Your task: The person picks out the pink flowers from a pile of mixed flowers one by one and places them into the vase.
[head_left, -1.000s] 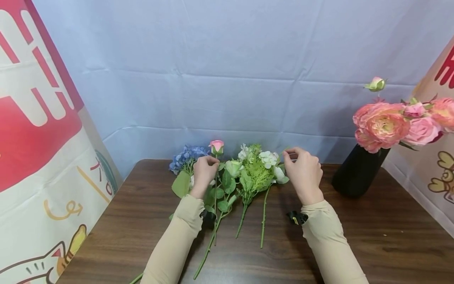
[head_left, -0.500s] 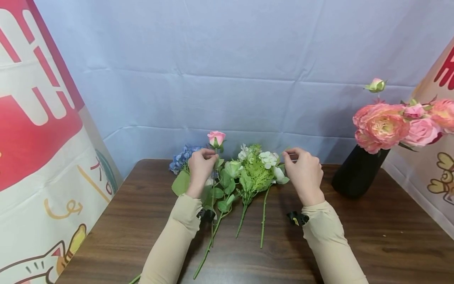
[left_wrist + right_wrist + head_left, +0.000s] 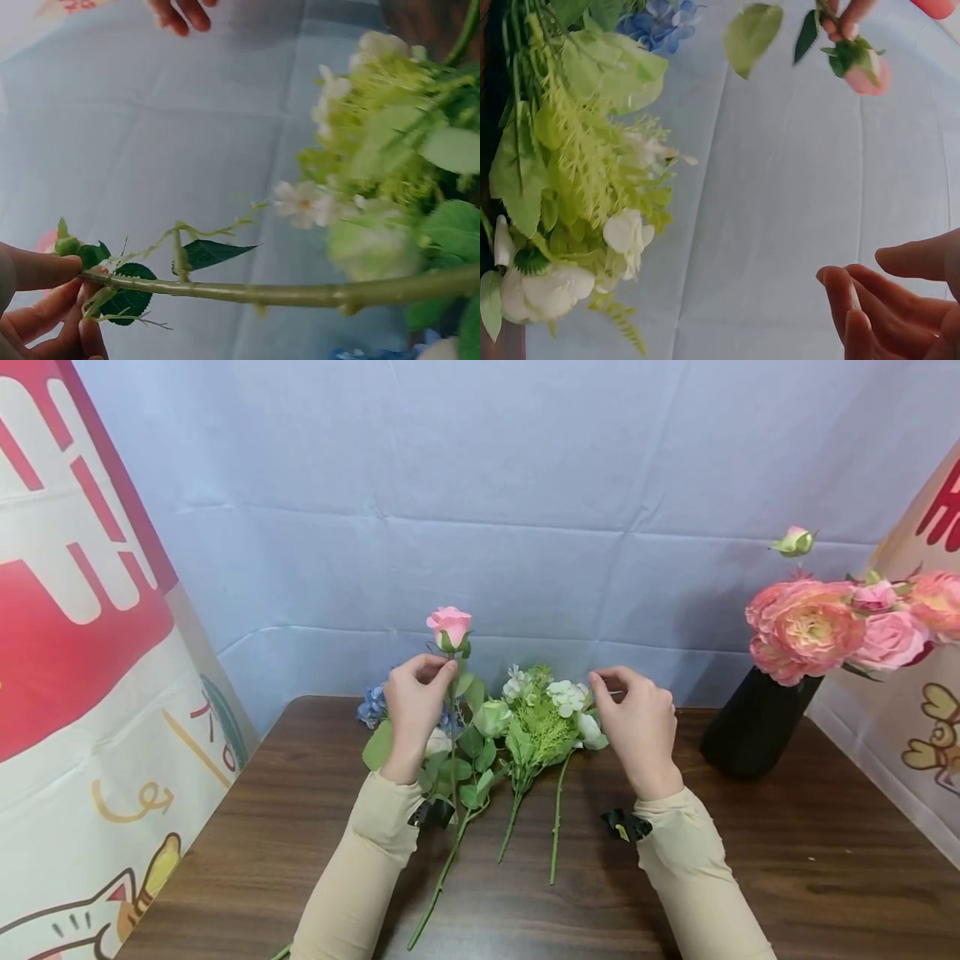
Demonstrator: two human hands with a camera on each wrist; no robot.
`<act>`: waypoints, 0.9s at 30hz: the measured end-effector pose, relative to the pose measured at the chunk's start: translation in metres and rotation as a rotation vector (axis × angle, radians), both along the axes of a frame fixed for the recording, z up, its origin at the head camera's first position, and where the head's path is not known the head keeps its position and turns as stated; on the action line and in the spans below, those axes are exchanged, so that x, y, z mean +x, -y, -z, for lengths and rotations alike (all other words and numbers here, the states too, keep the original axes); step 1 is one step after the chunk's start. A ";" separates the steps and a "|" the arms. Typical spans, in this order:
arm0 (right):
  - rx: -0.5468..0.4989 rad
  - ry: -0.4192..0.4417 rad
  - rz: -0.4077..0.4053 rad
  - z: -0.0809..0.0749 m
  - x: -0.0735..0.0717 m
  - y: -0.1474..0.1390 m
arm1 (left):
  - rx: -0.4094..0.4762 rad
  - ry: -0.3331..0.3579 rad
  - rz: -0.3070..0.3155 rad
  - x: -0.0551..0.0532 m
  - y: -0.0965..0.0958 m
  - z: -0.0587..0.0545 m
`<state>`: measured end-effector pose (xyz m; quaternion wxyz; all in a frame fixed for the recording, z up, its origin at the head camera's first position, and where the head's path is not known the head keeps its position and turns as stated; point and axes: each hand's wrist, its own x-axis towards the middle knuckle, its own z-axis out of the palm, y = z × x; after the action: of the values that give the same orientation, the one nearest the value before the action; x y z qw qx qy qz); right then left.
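Observation:
My left hand (image 3: pixel 417 706) pinches a pink rose (image 3: pixel 450 625) by its stem, just below the bloom. The rose stands upright, its green stem (image 3: pixel 300 293) crossing the left wrist view with a few leaves and thin tendrils. My right hand (image 3: pixel 639 722) hovers at the right of the flowers, fingers loosely bent, thumb apart from the fingertips in the right wrist view and nothing between them. Between the hands lie a pale green rose (image 3: pixel 492 718), a green bunch with small white blossoms (image 3: pixel 547 731) and a white flower (image 3: pixel 591 732) on a bare stem. Blue hydrangea (image 3: pixel 372 706) is partly hidden behind my left hand.
A black vase (image 3: pixel 753 727) with peach and pink flowers (image 3: pixel 813 627) stands at the right on the brown wooden table (image 3: pixel 600 893). A pale blue cloth (image 3: pixel 525 510) hangs behind. Another green stem end (image 3: pixel 282 952) shows at the front edge of view.
My left hand has risen and shifted slightly left, lifting the pink rose above the other flowers. My right hand has barely moved.

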<state>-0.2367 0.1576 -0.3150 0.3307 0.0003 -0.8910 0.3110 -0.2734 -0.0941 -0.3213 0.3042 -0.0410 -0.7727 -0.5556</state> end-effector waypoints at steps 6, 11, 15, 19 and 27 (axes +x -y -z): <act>-0.034 -0.059 -0.055 -0.001 0.002 0.006 | 0.056 -0.064 0.014 0.014 0.001 -0.015; -0.075 -0.136 -0.133 -0.004 0.005 0.014 | 0.096 -0.097 0.016 0.021 -0.002 -0.023; -0.099 -0.191 -0.175 -0.010 0.009 0.021 | 0.132 -0.129 0.001 0.025 -0.007 -0.028; -0.138 -0.223 -0.202 -0.016 0.015 0.029 | 0.203 -0.180 0.006 0.027 -0.013 -0.033; -0.182 -0.252 -0.250 -0.026 0.025 0.045 | 0.352 -0.272 0.080 0.027 -0.030 -0.035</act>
<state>-0.2118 0.1123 -0.2891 0.3971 0.1200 -0.8038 0.4265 -0.2465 -0.0644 -0.2868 0.3857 -0.0924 -0.6136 -0.6828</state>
